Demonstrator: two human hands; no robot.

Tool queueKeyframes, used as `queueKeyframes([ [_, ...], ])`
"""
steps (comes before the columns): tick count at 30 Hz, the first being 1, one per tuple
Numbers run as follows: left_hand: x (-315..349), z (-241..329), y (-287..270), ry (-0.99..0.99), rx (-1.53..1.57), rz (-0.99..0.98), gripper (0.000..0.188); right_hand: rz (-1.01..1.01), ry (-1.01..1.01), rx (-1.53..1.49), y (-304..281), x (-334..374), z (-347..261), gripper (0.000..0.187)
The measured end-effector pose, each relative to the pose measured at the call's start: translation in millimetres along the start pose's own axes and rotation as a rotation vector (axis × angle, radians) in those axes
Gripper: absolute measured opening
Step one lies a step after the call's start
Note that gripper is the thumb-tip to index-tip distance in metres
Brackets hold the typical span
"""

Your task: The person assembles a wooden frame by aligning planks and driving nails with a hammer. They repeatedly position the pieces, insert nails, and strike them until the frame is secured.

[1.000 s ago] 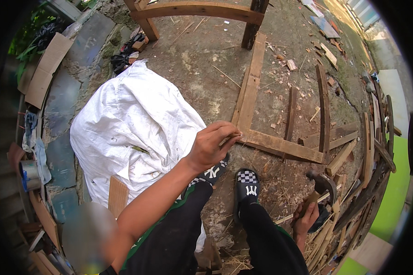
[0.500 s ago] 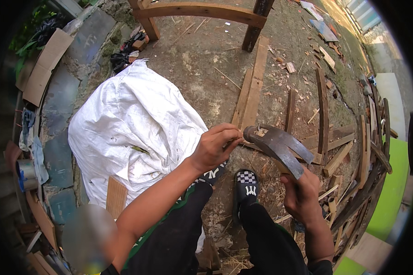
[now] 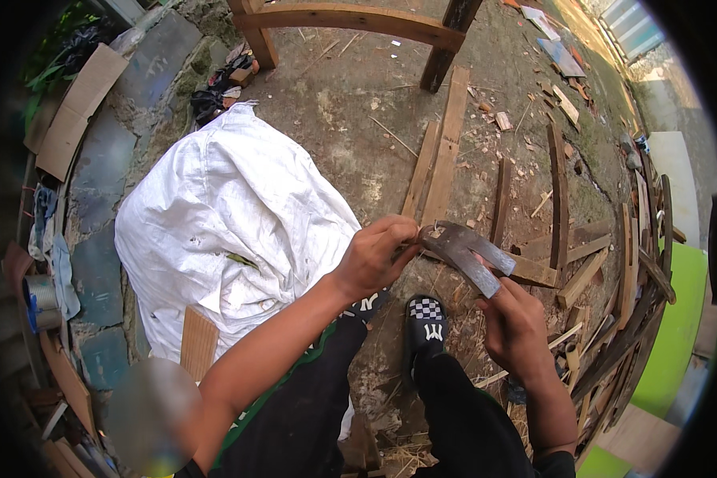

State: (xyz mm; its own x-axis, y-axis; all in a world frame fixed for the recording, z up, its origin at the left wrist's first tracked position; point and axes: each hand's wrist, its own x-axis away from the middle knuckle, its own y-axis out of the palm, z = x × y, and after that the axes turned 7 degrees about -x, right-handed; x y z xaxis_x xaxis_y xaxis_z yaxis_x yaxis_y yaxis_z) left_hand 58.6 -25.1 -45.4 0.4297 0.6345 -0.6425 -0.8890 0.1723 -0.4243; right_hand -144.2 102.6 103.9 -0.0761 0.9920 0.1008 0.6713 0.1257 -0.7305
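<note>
The right hand (image 3: pixel 518 327) is closed around the lower end of a curved metal blade (image 3: pixel 470 253) — a dark, sickle-like tool held up just above the person's feet and the checkered slipper (image 3: pixel 426 323). The left hand (image 3: pixel 374 255) has its fingers pinched together at the blade's upper end, touching it near the tip. A white sack (image 3: pixel 223 215) lies on the dirt to the left, with wooden slats (image 3: pixel 442 163) strewn beyond the hands.

big white woven sack (image 3: pixel 231 231) lying crumpled on ground, left of centre; flat brown cardboard sheet (image 3: pixel 76 111) upper left.
</note>
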Motion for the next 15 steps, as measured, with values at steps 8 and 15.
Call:
queueKeyframes([
  [8, -0.4, 1.8, -0.2, -0.054, 0.01, -0.022, 0.041, 0.099, -0.104, 0.005, 2.2, 0.5, 1.3, 0.041],
  [15, 0.6, 4.4, -0.9, -0.123, 0.047, -0.01, 0.038, 0.128, -0.162, -0.053, 2.4, 5.7, 8.6, 0.047],
])
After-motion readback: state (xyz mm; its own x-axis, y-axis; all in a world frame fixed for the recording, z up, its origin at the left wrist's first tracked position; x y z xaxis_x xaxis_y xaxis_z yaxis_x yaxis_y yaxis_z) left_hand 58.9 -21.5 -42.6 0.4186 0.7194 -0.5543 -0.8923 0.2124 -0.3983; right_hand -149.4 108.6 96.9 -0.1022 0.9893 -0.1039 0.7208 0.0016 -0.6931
